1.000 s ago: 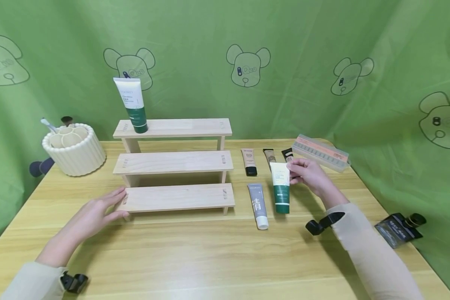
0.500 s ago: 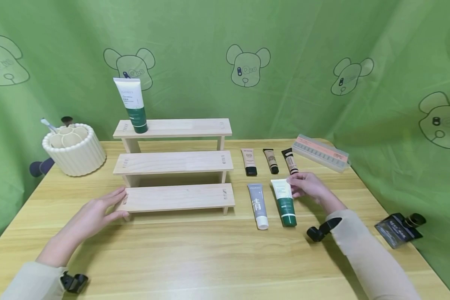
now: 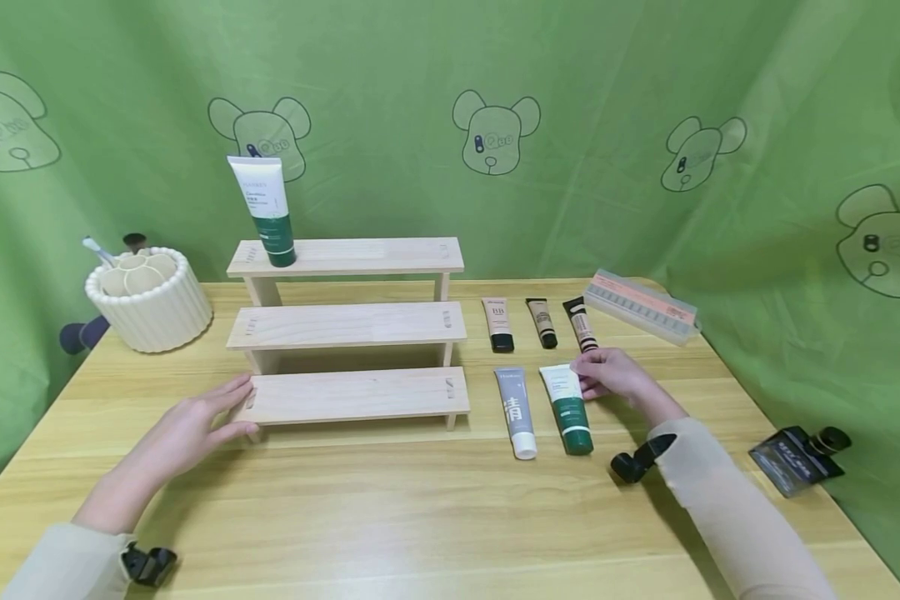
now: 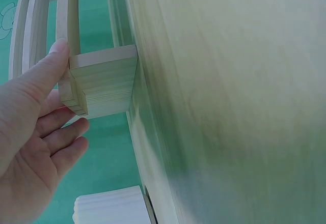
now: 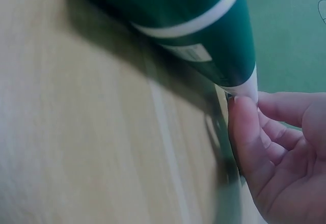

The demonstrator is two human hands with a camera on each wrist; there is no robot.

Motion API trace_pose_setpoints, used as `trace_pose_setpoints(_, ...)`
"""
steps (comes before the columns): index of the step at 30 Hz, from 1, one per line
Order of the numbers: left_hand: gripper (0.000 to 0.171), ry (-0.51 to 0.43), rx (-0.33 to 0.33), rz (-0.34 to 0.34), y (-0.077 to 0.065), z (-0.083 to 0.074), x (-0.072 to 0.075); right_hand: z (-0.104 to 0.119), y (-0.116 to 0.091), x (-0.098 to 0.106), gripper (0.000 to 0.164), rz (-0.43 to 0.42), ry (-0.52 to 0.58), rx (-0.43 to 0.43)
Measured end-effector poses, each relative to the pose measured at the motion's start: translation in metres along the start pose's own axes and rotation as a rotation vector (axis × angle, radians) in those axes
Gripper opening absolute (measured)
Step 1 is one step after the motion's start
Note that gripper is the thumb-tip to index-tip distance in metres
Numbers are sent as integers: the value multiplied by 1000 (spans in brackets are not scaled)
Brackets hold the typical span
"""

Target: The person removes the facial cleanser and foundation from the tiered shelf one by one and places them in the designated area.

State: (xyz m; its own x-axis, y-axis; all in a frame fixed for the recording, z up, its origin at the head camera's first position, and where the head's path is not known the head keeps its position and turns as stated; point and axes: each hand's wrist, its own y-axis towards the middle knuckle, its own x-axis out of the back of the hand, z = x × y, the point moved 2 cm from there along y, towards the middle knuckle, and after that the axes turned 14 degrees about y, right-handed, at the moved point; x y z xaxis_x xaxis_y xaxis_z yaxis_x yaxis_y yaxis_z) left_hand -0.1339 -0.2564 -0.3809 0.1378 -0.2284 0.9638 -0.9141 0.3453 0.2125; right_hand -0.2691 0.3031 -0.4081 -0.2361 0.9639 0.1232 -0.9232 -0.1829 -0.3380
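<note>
My right hand (image 3: 617,377) pinches the white crimped end of a white-and-green squeeze tube (image 3: 572,417) between thumb and fingers. In the right wrist view the tube's green part (image 5: 204,30) looms close over the table. It lies beside a grey-blue tube (image 3: 517,412) with a white cap. At the left, my left hand (image 3: 195,429) holds the end of the lowest board of a three-step wooden shelf (image 3: 352,396). The left wrist view has the thumb (image 4: 51,63) on the board's front edge and the index finger behind it. A matching white-and-green tube (image 3: 266,208) stands on the top step.
Behind the held tube lie a pink BB tube (image 3: 498,325), a beige tube (image 3: 542,323) and a black-ended striped tube (image 3: 581,325). A clear flat case (image 3: 642,306) lies farther back. A white ribbed pot (image 3: 150,304) stands left, and a dark bottle (image 3: 791,460) lies at the right edge.
My right hand has brought the white-and-green tube down and toward the front, beside the grey-blue tube, then shifted it slightly. My left hand has stayed on the shelf.
</note>
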Motion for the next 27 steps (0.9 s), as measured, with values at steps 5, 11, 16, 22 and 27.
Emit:
trace_pose_setpoints(5,63,-2,1,0,0,0,0,-3,3,-1,24,-11,-40,-9)
trace_pose_setpoints(11,62,-4,2,-1,0,1,1,-1,3,0,30,-16,-82,-21)
trace_pose_setpoints(16,62,-9,5,3,0,1,1,4,1,-1,36,4,-115,-46)
trace_pose_setpoints(22,62,-10,4,6,0,1,0,6,0,-1,35,10,-146,-58)
trace_pose_setpoints(27,62,-8,4,5,0,1,0,8,-3,0,32,32,-159,-41)
